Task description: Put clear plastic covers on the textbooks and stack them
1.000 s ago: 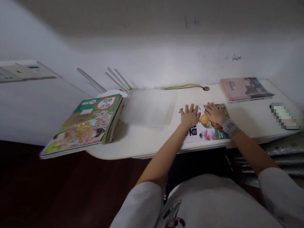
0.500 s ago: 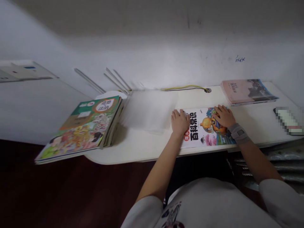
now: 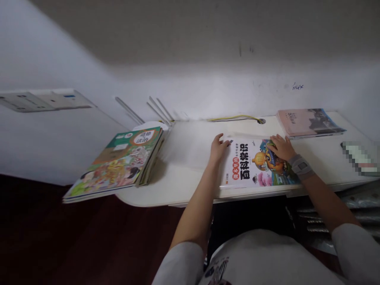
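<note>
A children's encyclopedia paperback (image 3: 255, 166) with a large-lettered Chinese title and an orange teapot picture lies flat on the white desk (image 3: 184, 188). My left hand (image 3: 219, 148) is at the book's upper left corner, its fingertips at the edge, with nothing gripped. My right hand (image 3: 282, 147) rests flat on the cover's right part, fingers spread. A grey wrist strap (image 3: 300, 165) circles my right wrist.
A thick stack of colourful books (image 3: 118, 158) overhangs the desk's left edge. A pink book (image 3: 308, 122) lies at the back right, beside a pixelated object (image 3: 360, 158). A yellow cable (image 3: 234, 118) runs into a desk grommet (image 3: 261, 121) by the wall.
My left hand has lifted from the book's left edge and moved to its upper left corner. The whole view has shifted slightly, and my right hand stays on the cover.
</note>
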Available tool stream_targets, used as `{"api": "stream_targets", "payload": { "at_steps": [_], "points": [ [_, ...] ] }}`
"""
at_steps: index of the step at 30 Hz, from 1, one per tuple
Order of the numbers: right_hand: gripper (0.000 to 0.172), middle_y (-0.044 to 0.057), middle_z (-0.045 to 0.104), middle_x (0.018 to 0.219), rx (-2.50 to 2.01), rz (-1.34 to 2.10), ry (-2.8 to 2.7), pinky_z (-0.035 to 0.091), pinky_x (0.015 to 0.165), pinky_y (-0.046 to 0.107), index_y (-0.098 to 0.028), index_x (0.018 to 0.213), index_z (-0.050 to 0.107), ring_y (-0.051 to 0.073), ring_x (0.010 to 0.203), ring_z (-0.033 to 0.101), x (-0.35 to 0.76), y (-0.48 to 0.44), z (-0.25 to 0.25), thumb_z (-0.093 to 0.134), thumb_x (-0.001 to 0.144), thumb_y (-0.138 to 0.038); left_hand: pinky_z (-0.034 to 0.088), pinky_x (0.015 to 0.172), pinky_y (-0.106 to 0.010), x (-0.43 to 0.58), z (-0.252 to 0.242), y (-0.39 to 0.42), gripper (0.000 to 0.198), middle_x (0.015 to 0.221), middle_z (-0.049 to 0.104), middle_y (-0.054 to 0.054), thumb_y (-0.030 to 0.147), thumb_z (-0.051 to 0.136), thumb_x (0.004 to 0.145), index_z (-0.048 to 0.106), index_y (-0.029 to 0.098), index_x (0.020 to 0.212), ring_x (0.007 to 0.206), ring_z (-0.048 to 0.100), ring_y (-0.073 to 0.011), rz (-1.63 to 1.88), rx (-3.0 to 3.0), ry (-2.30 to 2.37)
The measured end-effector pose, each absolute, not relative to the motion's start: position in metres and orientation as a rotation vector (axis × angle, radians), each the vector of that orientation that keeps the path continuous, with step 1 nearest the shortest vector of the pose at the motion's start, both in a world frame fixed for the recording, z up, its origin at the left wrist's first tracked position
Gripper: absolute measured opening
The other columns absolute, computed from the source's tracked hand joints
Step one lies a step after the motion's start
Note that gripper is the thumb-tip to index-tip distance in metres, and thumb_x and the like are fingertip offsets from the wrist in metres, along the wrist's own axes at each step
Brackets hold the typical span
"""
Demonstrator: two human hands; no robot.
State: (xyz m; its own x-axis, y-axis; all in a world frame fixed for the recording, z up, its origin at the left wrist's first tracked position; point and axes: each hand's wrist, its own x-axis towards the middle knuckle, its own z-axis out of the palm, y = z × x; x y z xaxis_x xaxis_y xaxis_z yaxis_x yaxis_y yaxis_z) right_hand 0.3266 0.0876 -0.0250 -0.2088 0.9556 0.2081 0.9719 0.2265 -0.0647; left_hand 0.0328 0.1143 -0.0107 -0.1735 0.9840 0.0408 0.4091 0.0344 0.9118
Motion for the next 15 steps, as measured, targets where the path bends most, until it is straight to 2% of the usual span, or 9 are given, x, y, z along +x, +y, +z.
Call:
{"api": "stream_targets", "payload": {
  "at_steps": [3, 5, 8, 11, 15],
  "points": [
    [0.046, 0.015, 0.053, 0.136, -1.683, -0.075, -2.345, 0.023, 0.107, 0.051, -0.014, 0.129, 0.050, 0.027, 0.133, 0.039, 0.331, 0.098, -0.024, 0.036, 0.095, -0.041, 0.050, 0.067, -0.025, 0.027, -0.003, 0.122, 0.070, 0.068, 0.064, 0.002, 0.023, 0.059, 0.074, 0.038, 0.016, 0.140, 0.065, 0.062, -0.0126, 1.149, 1.372, 1.417],
    [0.045, 0.015, 0.056, 0.133, -1.591, -0.036, -2.373, 0.027, 0.106, 0.048, -0.013, 0.127, 0.052, 0.026, 0.129, 0.044, 0.333, 0.105, -0.024, 0.036, 0.094, -0.039, 0.048, 0.061, -0.023, 0.023, 0.002, 0.124, 0.072, 0.061, 0.061, 0.005, 0.022, 0.064, 0.070, 0.041, 0.016, 0.138, 0.056, 0.058, -0.0103, 1.145, 1.318, 1.259],
    [0.043, 0.016, 0.061, 0.125, -1.469, -0.005, -2.399, 0.034, 0.102, 0.044, -0.012, 0.123, 0.055, 0.026, 0.116, 0.054, 0.336, 0.112, -0.022, 0.038, 0.093, -0.037, 0.048, 0.061, -0.023, 0.017, 0.007, 0.127, 0.063, 0.061, 0.063, 0.003, 0.021, 0.070, 0.063, 0.055, 0.014, 0.124, 0.056, 0.059, -0.0103, 1.082, 1.163, 1.066],
    [0.043, 0.017, 0.065, 0.115, -1.372, -0.015, -2.402, 0.042, 0.094, 0.040, -0.010, 0.119, 0.058, 0.027, 0.106, 0.059, 0.338, 0.115, -0.018, 0.039, 0.093, -0.038, 0.048, 0.063, -0.025, 0.012, 0.011, 0.128, 0.052, 0.066, 0.066, 0.000, 0.021, 0.076, 0.057, 0.064, 0.013, 0.106, 0.061, 0.061, -0.0119, 1.028, 1.067, 1.007],
    [0.044, 0.016, 0.066, 0.105, -1.299, -0.018, -2.382, 0.047, 0.086, 0.040, -0.010, 0.117, 0.058, 0.028, 0.097, 0.061, 0.346, 0.112, -0.011, 0.040, 0.092, -0.041, 0.039, 0.052, -0.020, 0.008, 0.015, 0.127, 0.038, 0.065, 0.066, -0.001, 0.027, 0.080, 0.054, 0.068, 0.012, 0.086, 0.055, 0.055, -0.0086, 1.003, 1.164, 1.056]
  ]
}}
